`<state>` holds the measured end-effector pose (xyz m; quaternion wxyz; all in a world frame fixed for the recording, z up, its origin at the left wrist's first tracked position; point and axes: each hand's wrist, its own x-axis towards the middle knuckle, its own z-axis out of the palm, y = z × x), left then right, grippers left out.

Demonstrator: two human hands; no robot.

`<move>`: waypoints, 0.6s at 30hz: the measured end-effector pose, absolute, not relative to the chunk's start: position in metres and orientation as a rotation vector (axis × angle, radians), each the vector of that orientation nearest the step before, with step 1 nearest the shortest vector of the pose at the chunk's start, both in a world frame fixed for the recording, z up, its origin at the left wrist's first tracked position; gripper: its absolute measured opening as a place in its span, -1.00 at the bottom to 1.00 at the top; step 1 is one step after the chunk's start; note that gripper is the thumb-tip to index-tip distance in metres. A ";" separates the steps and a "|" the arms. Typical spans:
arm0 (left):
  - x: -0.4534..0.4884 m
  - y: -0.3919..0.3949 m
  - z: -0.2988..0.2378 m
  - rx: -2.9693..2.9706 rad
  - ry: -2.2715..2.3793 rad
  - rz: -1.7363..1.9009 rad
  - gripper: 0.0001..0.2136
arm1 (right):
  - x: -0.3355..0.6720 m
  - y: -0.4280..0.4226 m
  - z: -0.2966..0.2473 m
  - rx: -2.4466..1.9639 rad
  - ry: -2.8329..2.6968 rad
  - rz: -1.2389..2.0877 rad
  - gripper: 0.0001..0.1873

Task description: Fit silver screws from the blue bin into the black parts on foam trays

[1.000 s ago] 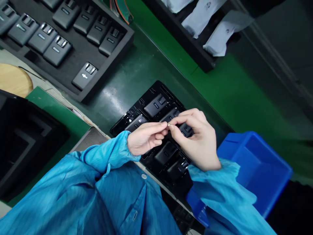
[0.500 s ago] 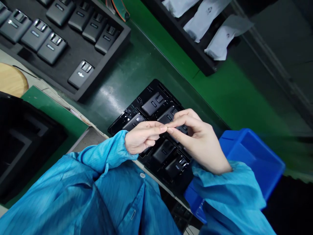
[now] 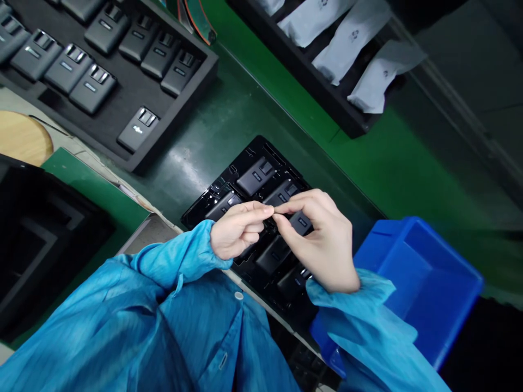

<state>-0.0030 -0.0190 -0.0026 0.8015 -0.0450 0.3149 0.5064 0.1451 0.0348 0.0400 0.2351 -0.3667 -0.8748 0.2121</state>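
black glossy tray (image 3: pixel 241 169) (holding chargers (image 3: pixel 256 175)), hands pinching above

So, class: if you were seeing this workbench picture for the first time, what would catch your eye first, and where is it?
Two bare hands meet fingertip to fingertip at centre, the left hand and right hand pinching something too small to tell. Under them lies a glossy black tray of dark chargers. A bright blue bin sits lower right on the green bench.

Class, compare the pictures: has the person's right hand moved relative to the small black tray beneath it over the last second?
Barely. The right hand hovers over the same middle pockets of the small black tray, fingertips meeting the left hand.
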 end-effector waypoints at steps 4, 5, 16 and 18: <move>-0.002 -0.016 -0.001 -0.136 0.652 1.101 -0.74 | 0.143 0.036 0.038 -0.986 -2.424 0.503 -0.89; -0.002 -0.016 -0.001 -0.135 0.653 1.098 -0.75 | 0.143 0.036 0.037 -0.982 -2.430 0.483 -0.88; -0.009 -0.004 -0.009 -0.177 0.725 1.145 -0.94 | 0.133 0.075 0.023 -1.108 -2.383 0.656 -0.90; -0.012 0.004 -0.007 -0.237 0.716 1.181 -0.88 | 0.125 0.101 0.023 -1.264 -2.378 0.739 -0.93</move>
